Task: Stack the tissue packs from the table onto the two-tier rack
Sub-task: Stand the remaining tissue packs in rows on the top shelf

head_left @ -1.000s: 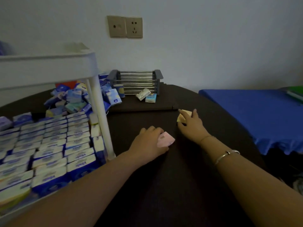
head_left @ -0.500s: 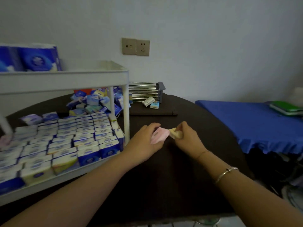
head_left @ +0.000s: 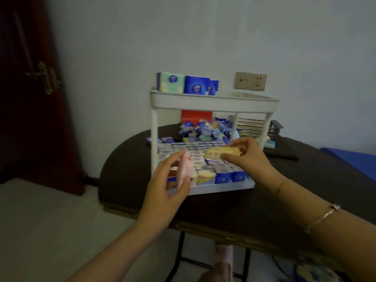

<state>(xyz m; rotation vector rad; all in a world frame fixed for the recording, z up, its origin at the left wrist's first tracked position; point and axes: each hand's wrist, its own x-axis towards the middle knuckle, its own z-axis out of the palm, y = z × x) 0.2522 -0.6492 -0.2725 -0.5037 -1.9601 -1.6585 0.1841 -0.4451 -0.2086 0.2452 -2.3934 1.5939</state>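
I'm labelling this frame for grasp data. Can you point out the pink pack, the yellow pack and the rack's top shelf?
pink pack [head_left: 186, 167]: head view, its patterned face.
yellow pack [head_left: 220, 154]: head view, middle of its long side.
top shelf [head_left: 213, 102]: head view, its front rim.

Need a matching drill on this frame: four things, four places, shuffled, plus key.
Things:
1. pink tissue pack
2. yellow tissue pack
3. green tissue pack
4. red box

Places:
A. standing on the rack's top tier
B. in the left hand
C. on the table behind the rack
D. in the right hand

Pairs: 1-B, 2-D, 3-A, 4-C
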